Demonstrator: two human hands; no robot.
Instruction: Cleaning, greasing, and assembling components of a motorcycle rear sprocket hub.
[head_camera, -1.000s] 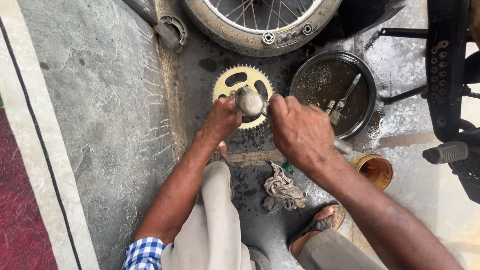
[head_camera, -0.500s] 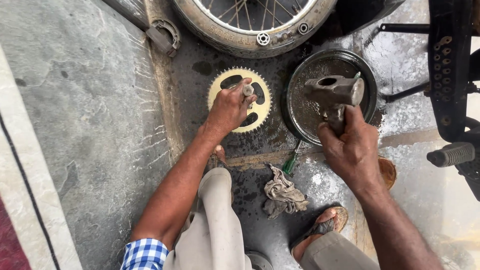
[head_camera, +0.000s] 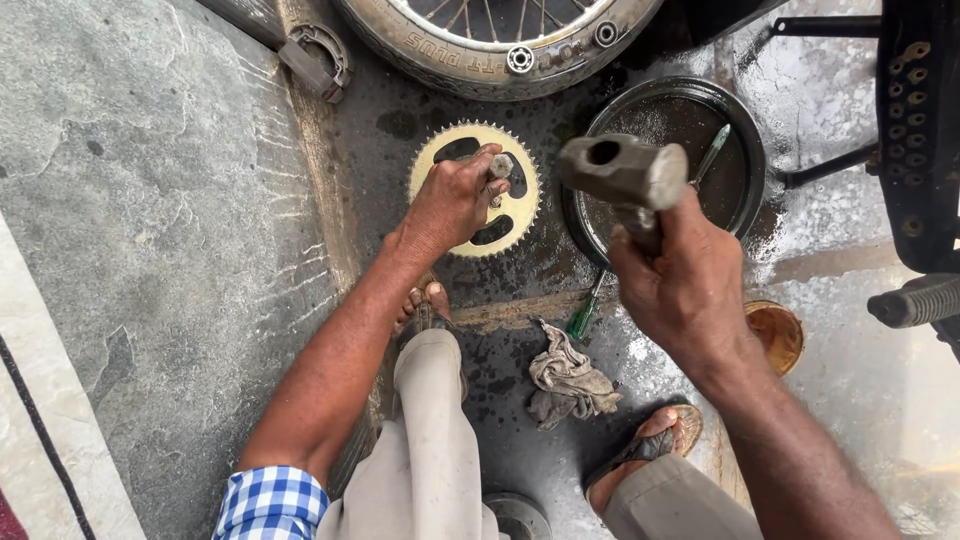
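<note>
My right grip (head_camera: 690, 280) is closed round a hammer (head_camera: 625, 172), head raised, handle running down into the fist. Left of it and lower, my left grip (head_camera: 455, 200) pinches a small pin (head_camera: 500, 166) upright on the sprocket (head_camera: 478, 190), flat on the wet floor (head_camera: 160, 200). Pan (head_camera: 745, 150) far right, wheel (head_camera: 500, 40) beyond.

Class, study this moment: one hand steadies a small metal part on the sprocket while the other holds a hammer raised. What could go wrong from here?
1. The left hand pinches the small metal part on the sprocket; a strike from the hammer in the right hand that misses might hit fingers.
2. The ground looks wet and oily, so the sprocket could slide.
3. Feet in open sandals sit close by, exposed to a dropped hammer.
</note>
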